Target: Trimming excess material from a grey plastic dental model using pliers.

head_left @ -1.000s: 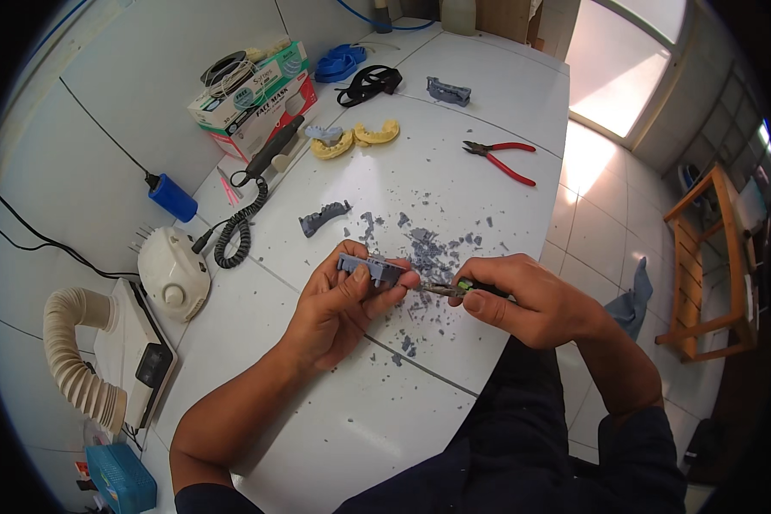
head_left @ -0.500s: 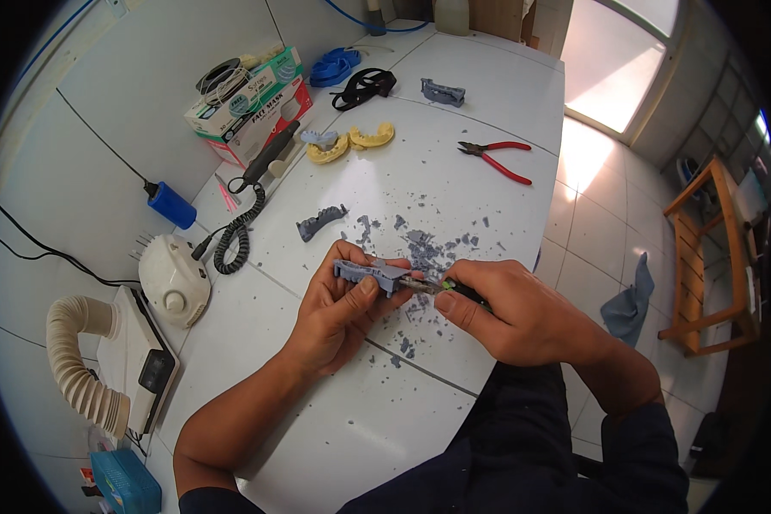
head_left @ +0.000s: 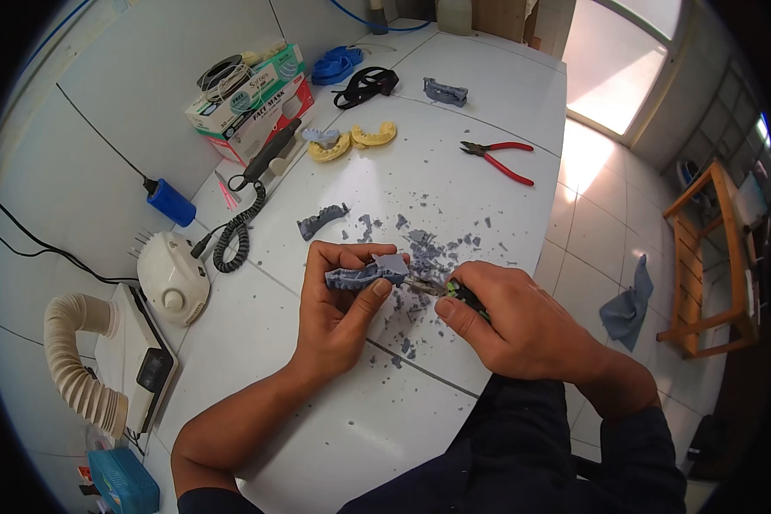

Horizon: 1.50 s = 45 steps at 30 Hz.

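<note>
My left hand (head_left: 332,327) grips a grey resin dental model (head_left: 351,279) between thumb and fingers, its row of teeth toward the left. In my right hand (head_left: 535,332) is a pair of pliers (head_left: 427,286) with green and black handles. Their metal jaws reach the model's right end; I cannot tell whether they bite on it. Grey crumbs and flakes (head_left: 424,247) lie scattered on the table under and beyond both hands. A second grey dental piece (head_left: 321,222) rests just beyond my left hand.
Red-handled cutters (head_left: 501,158) lie at the far right of the white table (head_left: 317,445). Yellow dental casts (head_left: 373,135), another grey model (head_left: 445,92) and mask boxes (head_left: 261,120) stand farther back. Along the left are a handpiece (head_left: 271,154), its white control unit (head_left: 173,278) and a ribbed hose (head_left: 67,360).
My left hand has tilted the model and shifted it slightly left, showing a flat grey face on top. The pliers' handles have turned, so more of their green shows.
</note>
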Each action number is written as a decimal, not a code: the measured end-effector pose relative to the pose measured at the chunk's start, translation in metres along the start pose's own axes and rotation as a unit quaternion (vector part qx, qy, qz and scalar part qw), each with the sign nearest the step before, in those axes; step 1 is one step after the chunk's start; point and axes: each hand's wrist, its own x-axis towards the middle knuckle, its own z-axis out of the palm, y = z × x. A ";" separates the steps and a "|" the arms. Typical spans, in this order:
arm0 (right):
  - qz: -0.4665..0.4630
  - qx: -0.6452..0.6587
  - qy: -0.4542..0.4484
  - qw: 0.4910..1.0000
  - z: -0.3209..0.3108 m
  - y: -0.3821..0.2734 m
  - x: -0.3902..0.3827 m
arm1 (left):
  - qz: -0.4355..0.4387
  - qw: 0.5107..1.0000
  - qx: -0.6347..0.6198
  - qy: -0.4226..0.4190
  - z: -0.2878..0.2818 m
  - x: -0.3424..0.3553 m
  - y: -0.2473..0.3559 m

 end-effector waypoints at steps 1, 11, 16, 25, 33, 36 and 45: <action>-0.003 -0.019 0.019 1.000 0.002 -0.001 -0.002 | 0.000 1.000 -0.001 -0.001 0.001 0.000 -0.001; -0.013 -0.070 0.027 0.997 0.003 -0.009 -0.006 | 0.021 0.996 0.084 -0.004 0.001 -0.005 -0.001; -0.013 -0.076 0.029 0.997 0.005 -0.005 -0.006 | 0.007 0.998 0.060 0.020 0.004 -0.005 0.001; -0.004 -0.070 0.030 0.997 0.004 -0.008 -0.005 | 0.049 0.990 0.131 -0.001 0.000 -0.007 -0.003; -0.025 -0.098 0.075 0.992 0.012 -0.017 -0.006 | 0.186 0.953 0.235 0.038 0.010 -0.014 -0.003; -0.035 -0.134 0.096 0.986 0.018 -0.018 -0.006 | 0.238 0.914 0.328 0.024 0.006 -0.011 0.001; -0.001 -0.063 0.067 0.996 0.022 -0.011 -0.005 | 0.231 0.915 0.329 0.042 0.007 -0.011 0.001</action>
